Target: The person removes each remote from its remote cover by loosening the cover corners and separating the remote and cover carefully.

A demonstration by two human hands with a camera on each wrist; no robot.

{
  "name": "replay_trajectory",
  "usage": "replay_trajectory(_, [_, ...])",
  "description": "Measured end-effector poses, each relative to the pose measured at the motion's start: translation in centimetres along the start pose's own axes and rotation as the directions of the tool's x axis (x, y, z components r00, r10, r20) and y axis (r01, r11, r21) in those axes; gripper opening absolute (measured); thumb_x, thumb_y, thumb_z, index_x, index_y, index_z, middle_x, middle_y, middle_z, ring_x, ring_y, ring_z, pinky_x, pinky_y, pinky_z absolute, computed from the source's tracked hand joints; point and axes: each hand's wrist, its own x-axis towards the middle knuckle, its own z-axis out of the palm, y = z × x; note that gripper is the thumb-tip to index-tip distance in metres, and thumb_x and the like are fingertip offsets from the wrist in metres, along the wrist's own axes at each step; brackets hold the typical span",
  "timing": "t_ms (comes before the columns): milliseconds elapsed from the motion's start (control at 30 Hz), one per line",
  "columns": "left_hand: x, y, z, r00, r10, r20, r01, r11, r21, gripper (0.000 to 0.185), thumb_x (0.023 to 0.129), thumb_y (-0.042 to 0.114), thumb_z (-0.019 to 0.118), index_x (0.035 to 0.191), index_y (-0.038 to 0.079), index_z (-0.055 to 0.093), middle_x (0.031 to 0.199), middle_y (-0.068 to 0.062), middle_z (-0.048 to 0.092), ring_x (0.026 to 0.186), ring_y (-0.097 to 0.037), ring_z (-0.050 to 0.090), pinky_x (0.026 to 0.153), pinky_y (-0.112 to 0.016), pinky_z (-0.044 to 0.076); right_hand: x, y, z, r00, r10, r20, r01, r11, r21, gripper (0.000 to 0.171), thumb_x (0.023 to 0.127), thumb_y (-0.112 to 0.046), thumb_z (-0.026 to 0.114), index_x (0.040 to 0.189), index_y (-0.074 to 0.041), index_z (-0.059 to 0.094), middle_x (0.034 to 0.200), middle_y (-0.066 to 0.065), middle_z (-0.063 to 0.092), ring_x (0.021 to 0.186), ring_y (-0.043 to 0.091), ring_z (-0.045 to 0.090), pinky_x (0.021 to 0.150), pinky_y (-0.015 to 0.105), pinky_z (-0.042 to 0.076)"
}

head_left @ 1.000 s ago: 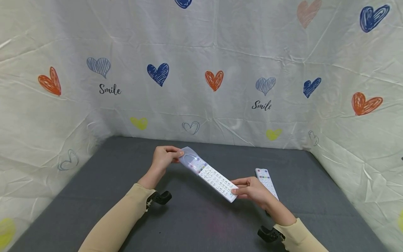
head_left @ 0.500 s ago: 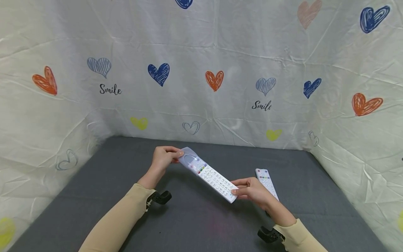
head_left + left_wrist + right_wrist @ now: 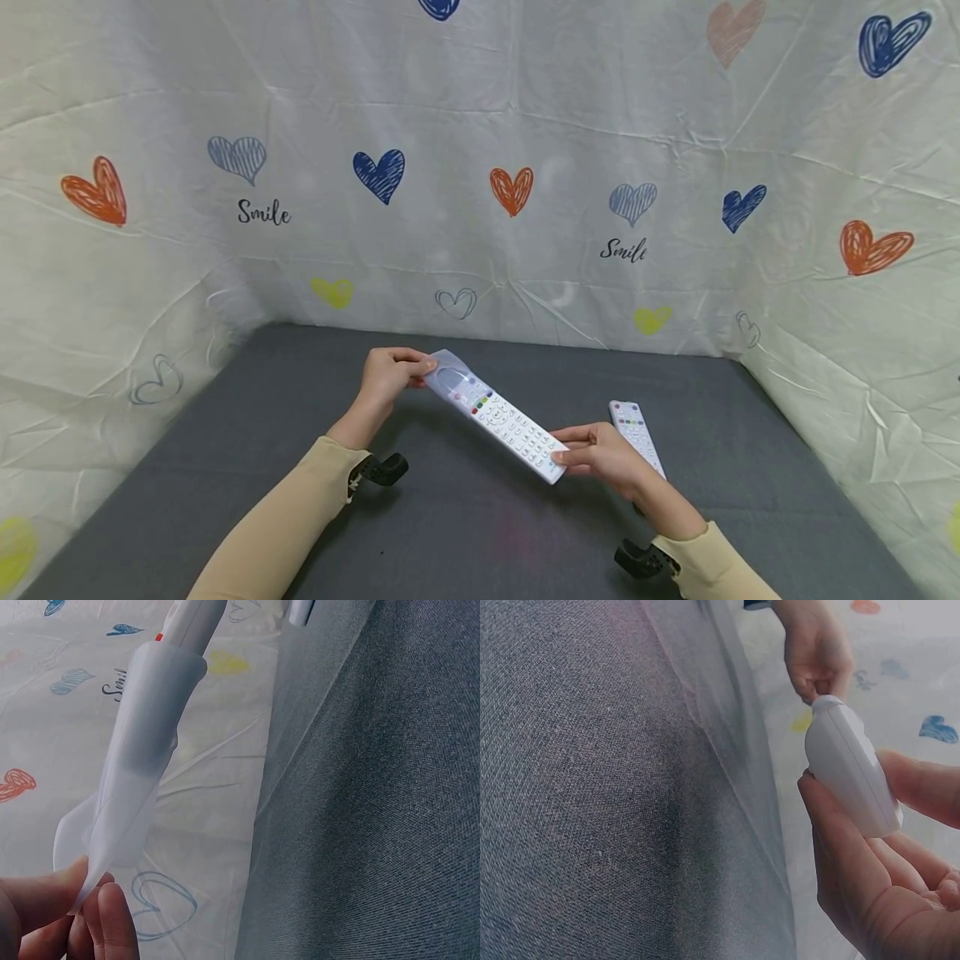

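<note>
**Aloft: a remote held end to end over the table**

Here a long white remote (image 3: 501, 425) is held above the grey table (image 3: 465, 533), clear of its surface, over the middle and nearer the back edge than the front. Its long axis runs on a slant: the far end points toward the back left corner, the near end toward the front right. The keypad is turned upward, with rows of small white keys and a few coloured ones nearer the far end. That far end is sheathed in a translucent, milky sleeve (image 3: 146, 742), which extends past the remote's tip into a loose flat flap.

The flap is pinched between thumb and fingertips of the left hand (image 3: 388, 377), the fingers curled on it. The near end is gripped by the right hand (image 3: 600, 454): the thumb is laid along one side and the fingers are curled under the other, as is plain in the right wrist view, where the rounded white butt of the remote (image 3: 851, 769) is seen.

A second remote (image 3: 636, 433) is lying flat on the table just beyond the right hand, toward the right edge, keys up, partly hidden by the hand.
</note>
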Motion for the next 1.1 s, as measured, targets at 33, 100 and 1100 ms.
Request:
replay_trajectory(33, [0.01, -0.01, 0.01, 1.0, -0.001, -0.001, 0.001, 1.0, -0.001, 0.024, 0.079, 0.012, 0.077, 0.095, -0.004, 0.071, 0.095, -0.013, 0.067, 0.06, -0.01, 0.063, 0.062, -0.028, 0.058, -0.01, 0.01, -0.01, 1.0, 0.0, 0.001, 0.0, 1.0, 0.001, 0.052, 0.085, -0.006, 0.068, 0.128, 0.016, 0.048, 0.112, 0.017, 0.067, 0.09, 0.01, 0.066, 0.078, 0.028, 0.057])
replay_trajectory(100, [0.01, -0.03, 0.01, 1.0, -0.003, -0.002, 0.003, 1.0, 0.001, 0.024, 0.079, 0.013, 0.077, 0.095, -0.004, 0.071, 0.096, -0.013, 0.067, 0.06, -0.01, 0.063, 0.061, -0.027, 0.058, -0.04, 0.01, -0.02, 1.0, 0.0, 0.004, 0.0, 1.0, 0.002, 0.052, 0.085, -0.006, 0.068, 0.128, 0.017, 0.048, 0.112, 0.017, 0.067, 0.09, 0.01, 0.066, 0.078, 0.028, 0.057])
replay_trajectory(1100, [-0.24, -0.39, -0.29, 1.0, -0.019, -0.015, 0.019, 1.0, 0.005, 0.024, 0.08, 0.016, 0.077, 0.095, -0.001, 0.072, 0.095, -0.011, 0.068, 0.064, -0.012, 0.064, 0.071, -0.035, 0.059, -0.27, 0.41, -0.29, 1.0, 0.013, 0.005, -0.013, 1.0, -0.021, 0.053, 0.085, -0.009, 0.069, 0.127, 0.016, 0.049, 0.111, 0.017, 0.067, 0.091, 0.012, 0.066, 0.078, 0.028, 0.057])
